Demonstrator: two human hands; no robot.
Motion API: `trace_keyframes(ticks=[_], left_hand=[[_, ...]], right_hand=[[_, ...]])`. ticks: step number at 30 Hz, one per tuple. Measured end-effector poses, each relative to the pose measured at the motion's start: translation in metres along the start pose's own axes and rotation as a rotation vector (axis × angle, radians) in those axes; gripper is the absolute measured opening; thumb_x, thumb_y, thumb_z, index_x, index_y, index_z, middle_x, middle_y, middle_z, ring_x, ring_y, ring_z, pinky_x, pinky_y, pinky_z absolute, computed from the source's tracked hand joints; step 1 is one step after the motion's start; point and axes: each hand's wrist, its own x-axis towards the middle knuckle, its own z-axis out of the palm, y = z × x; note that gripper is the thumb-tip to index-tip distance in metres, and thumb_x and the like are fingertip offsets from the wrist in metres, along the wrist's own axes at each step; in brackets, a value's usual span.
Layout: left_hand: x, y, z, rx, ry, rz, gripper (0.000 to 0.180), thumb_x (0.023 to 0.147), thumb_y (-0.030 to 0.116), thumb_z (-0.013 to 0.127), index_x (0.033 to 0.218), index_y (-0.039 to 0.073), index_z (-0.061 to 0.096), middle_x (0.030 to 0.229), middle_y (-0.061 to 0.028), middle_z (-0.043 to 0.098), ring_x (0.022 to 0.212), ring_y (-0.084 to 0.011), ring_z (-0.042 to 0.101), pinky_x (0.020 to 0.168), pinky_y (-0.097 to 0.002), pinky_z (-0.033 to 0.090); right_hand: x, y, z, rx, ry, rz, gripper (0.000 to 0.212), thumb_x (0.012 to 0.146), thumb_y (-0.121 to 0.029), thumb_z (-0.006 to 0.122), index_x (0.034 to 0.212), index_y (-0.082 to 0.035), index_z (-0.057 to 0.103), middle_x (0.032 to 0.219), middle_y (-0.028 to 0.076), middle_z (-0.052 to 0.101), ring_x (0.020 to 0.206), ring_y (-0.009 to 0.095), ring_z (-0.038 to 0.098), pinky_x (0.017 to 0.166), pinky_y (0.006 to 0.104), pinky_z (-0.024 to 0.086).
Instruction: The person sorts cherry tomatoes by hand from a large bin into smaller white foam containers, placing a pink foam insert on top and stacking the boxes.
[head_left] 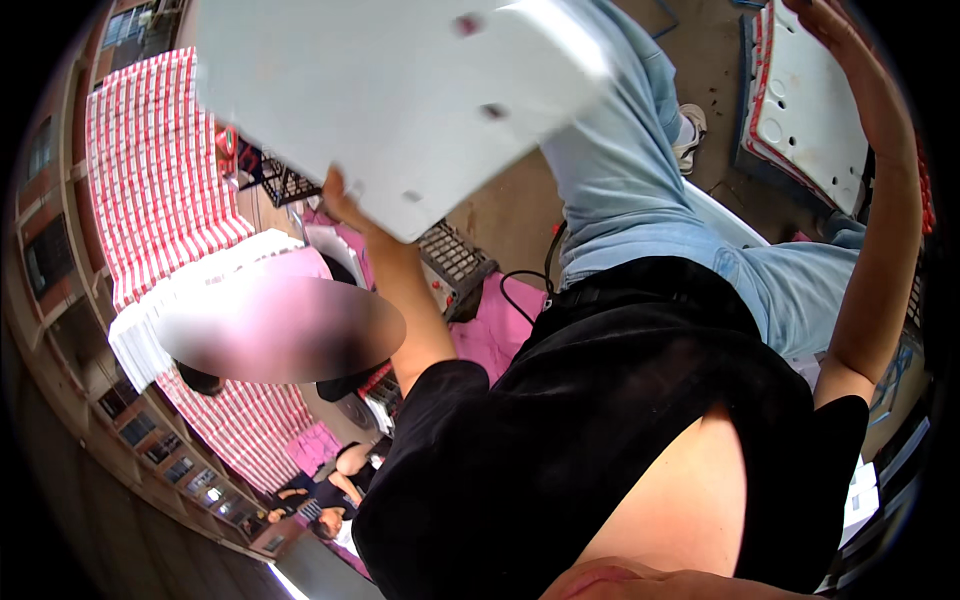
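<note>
Wall [46, 202]: reddish-brown, bending round the rim on my left.
Windows [46, 258]: several along that wall, some panes dark, some pale and bluish.
Striped sheets [165, 180]: red and white, spread in long pieces between me and the wall.
Floor [715, 88]: dull brown-grey, dotted with small dark specks.
Dark expanse [70, 490]: beyond the wall, too dim for me to tell what.
Light: a bright white streak [288, 581] at the lower edge.

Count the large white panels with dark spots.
2 clearly visible: the held panel, gripped at its edge by the left hand, and the lying panel at upper right. More may be hidden beneath it.
</note>
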Motion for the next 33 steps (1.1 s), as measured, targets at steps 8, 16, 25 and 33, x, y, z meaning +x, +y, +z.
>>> trace_keyframes(ticks=[8, 16, 25, 33], left_hand=[[-0.16, 0.046, -0.188, 0.185, 0.677, 0.182, 0.071, 0.091, 0.045, 0.053, 0.144, 0.002, 0.036, 0.146, -0.0153, 0.044, 0.13, -0.0357, 0.046, 0.104, -0.0533, 0.04], [-0.199, -0.033, -0.355, -0.031, 1.03, 0.18, 0.066, 0.09, 0.045, 0.05, 0.14, 0.003, 0.045, 0.137, -0.0132, 0.053, 0.124, -0.0374, 0.05, 0.103, -0.0545, 0.04], [-0.223, -0.048, -0.382, -0.15, 1.038, -0.221, 0.065, 0.084, 0.046, 0.059, 0.13, 0.0, 0.054, 0.126, -0.019, 0.059, 0.118, -0.04, 0.055, 0.1, -0.0563, 0.042], [-0.066, -0.008, -0.273, 1.848, 1.566, 0.286, 0.067, 0.078, 0.038, 0.073, 0.127, -0.002, 0.053, 0.12, -0.0229, 0.058, 0.114, -0.0419, 0.054, 0.098, -0.0534, 0.043]], right_hand=[[-0.02, 0.104, -0.031, -0.283, -0.351, 0.272, 0.059, 0.098, -0.05, 0.05, 0.142, -0.011, 0.049, 0.134, 0.013, 0.058, 0.125, 0.024, 0.055, 0.11, 0.0372, 0.039], [-0.029, 0.106, -0.049, -0.062, -0.206, 0.517, 0.054, 0.098, -0.038, 0.055, 0.14, -0.005, 0.048, 0.132, 0.014, 0.059, 0.123, 0.024, 0.055, 0.108, 0.0351, 0.039], [-0.041, 0.122, -0.057, 0.117, 0.017, 0.618, 0.044, 0.093, -0.03, 0.064, 0.127, -0.002, 0.056, 0.114, 0.012, 0.065, 0.102, 0.02, 0.065, 0.091, 0.0346, 0.052], [-0.073, 0.126, -0.1, 0.133, 0.187, 0.614, 0.042, 0.094, -0.029, 0.063, 0.125, -0.002, 0.056, 0.115, 0.011, 0.064, 0.103, 0.019, 0.064, 0.093, 0.0332, 0.049]])
